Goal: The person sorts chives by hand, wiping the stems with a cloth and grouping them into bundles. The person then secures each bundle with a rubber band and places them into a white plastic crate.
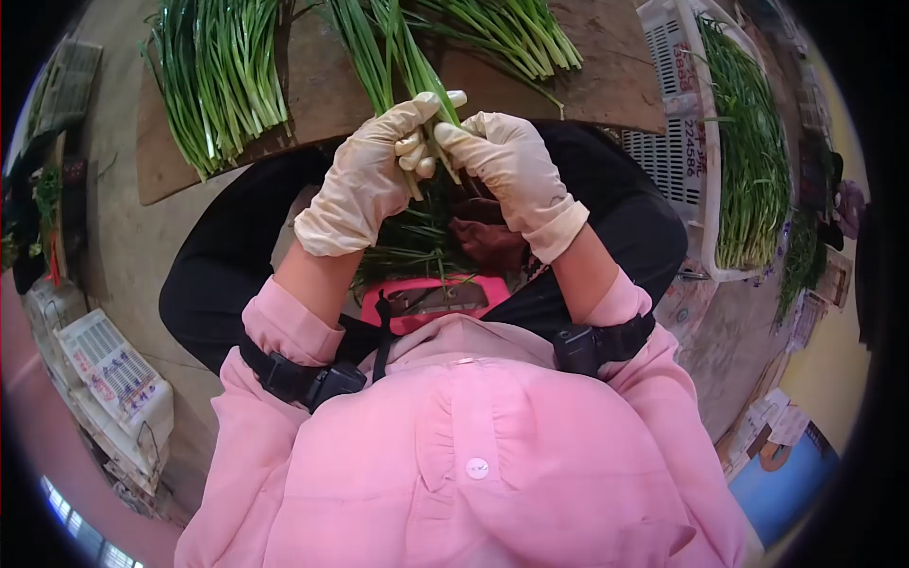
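Observation:
Both my hands wear cream-white gloves and meet above my lap, at the edge of a brown board. My left hand (pixel 365 180) is closed around a few garlic chives (pixel 365 57), whose leaves stretch away over the board and whose pale ends poke out below the fingers. Close beside it, my right hand (pixel 511 170) pinches a chive stalk near its base between thumb and fingers. A large chive bunch (pixel 222 85) lies on the board to the left, and another bunch (pixel 521 38) lies at the back right.
The brown board (pixel 606 85) spans the front. On the right stands a white plastic crate (pixel 705 180) filled with chives. Loose green trimmings (pixel 407 251) and a pink-rimmed container (pixel 488 289) sit between my legs. Stacked white crates (pixel 114 364) stand at the left.

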`<state>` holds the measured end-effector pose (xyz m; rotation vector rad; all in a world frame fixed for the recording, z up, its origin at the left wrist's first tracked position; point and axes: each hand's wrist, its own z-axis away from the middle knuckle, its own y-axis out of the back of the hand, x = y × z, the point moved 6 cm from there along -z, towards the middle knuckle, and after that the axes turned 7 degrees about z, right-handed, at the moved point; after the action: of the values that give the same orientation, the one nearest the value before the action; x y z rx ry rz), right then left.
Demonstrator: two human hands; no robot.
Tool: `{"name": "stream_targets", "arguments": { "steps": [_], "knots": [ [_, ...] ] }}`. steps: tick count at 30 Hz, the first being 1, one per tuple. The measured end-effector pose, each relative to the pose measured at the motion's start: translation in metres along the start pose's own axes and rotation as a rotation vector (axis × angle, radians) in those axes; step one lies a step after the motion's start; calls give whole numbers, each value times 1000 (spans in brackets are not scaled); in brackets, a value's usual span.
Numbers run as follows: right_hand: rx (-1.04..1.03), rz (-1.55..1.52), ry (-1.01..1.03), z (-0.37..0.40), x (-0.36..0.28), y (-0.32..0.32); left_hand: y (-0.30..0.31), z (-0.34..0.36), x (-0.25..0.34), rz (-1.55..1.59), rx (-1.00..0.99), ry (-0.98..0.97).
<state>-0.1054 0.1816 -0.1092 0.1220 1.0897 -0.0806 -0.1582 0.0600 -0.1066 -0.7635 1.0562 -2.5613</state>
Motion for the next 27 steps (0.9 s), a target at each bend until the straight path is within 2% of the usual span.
{"name": "stream_targets", "arguments": {
  "steps": [3,4,8,11,12,15,16,17,18,19,20,21,22,23,24,25,27],
  "knots": [
    [54,264,174,6,0,6,4,-1,-1,-69,-46,-48],
    [85,398,130,15,2,12,5,-2,1,-39,-45,-59],
    [-60,661,104,39,10,19,5,-3,10,10,-83,-77],
    [0,72,2,45,43,39,3,-1,13,26,-74,-44],
    [9,141,-116,43,46,50,3,0,12,39,-78,-39],
    [-21,-197,-76,44,10,54,4,-3,8,36,-88,-32],
    [-52,-169,-60,37,4,51,3,-2,7,6,-81,-44],
    [-198,-436,76,35,-7,42,3,0,5,-50,-94,-62],
    [-376,-573,33,29,-14,30,-16,13,4,-53,10,-73],
    [-241,-192,123,28,-29,24,2,1,1,-76,-58,-27],
    [-177,-14,471,25,-39,12,-6,3,0,-56,-4,-24],
    [-70,652,824,25,-50,2,3,1,2,-6,-258,36],
    [-38,928,537,22,-41,-8,8,-1,-2,-5,-189,42],
    [-46,1099,683,20,-44,-18,6,-5,-3,-8,-117,45],
    [-85,800,762,23,-60,3,6,-2,0,-65,-83,15],
    [-225,115,188,15,-29,-18,5,-2,3,-121,-50,-19],
    [-271,-123,135,9,-17,-26,4,1,6,-176,-11,-29]
  ]
}}
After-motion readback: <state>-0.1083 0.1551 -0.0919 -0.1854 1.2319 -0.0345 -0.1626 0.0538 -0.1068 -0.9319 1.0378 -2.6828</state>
